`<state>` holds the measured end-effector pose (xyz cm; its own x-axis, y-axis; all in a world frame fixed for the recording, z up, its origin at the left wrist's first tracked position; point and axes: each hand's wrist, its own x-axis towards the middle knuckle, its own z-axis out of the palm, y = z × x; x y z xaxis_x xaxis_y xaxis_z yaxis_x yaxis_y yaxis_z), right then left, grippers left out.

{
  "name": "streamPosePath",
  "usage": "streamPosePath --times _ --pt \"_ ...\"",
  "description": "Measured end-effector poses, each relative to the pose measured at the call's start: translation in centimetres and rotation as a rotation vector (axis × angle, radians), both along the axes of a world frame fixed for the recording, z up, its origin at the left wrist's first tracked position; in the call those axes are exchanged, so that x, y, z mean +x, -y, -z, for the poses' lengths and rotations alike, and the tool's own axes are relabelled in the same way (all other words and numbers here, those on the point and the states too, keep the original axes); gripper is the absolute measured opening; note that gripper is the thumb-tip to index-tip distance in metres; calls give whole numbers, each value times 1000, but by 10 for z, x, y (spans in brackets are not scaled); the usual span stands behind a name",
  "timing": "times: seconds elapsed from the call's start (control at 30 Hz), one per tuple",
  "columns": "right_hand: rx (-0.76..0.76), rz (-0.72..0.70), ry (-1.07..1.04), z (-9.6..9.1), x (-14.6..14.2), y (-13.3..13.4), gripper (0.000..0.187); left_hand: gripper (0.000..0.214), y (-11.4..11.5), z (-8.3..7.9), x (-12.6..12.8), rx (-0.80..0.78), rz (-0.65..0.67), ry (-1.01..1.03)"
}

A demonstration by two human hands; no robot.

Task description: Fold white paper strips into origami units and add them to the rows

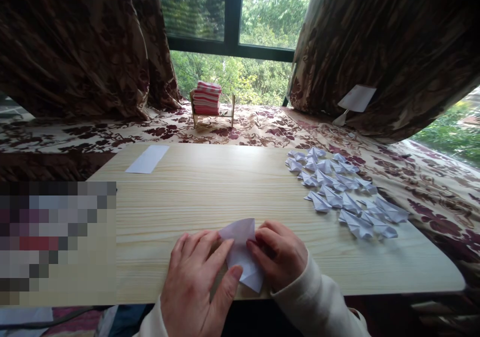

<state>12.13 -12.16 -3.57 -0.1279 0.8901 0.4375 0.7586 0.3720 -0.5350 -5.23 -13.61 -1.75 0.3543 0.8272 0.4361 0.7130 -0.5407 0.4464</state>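
A partly folded white paper [242, 254] lies at the near edge of the light wooden table [210, 192]. My left hand [198, 282] rests flat on its left side, fingers stretched out, thumb pressing the paper's lower part. My right hand [281, 254] has its fingers curled and pinching the paper's right edge. At the right of the table lie several finished folded white paper pieces [343, 192] in a loose heap.
A flat white paper strip [147, 158] lies at the table's far left. A small wooden rack holding red-and-white striped cloth [208, 102] stands on the floral fabric by the window. Dark floral curtains [75, 42] hang on both sides. A blurred patch covers the table's left.
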Motion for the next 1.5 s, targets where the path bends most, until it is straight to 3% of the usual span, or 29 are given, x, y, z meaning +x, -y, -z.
streamPosePath --times 0.2,0.37,0.73,0.97,1.33,1.5 --pt "18 83 -87 1 -2 1 14 26 3 -2 5 -30 11 96" --pt "6 84 -51 3 -3 1 12 29 2 4 12 39 -3 -24" --pt "-148 -74 46 -11 3 -2 16 37 0 8 13 105 83 -110" --pt "-45 -218 80 -13 10 -1 22 34 -2 13 17 101 39 -86" --pt "-68 -101 15 -11 14 1 13 26 0 6 -12 91 64 -72" --pt "-24 -151 13 -8 15 2 10 29 1 7 -7 89 55 -35"
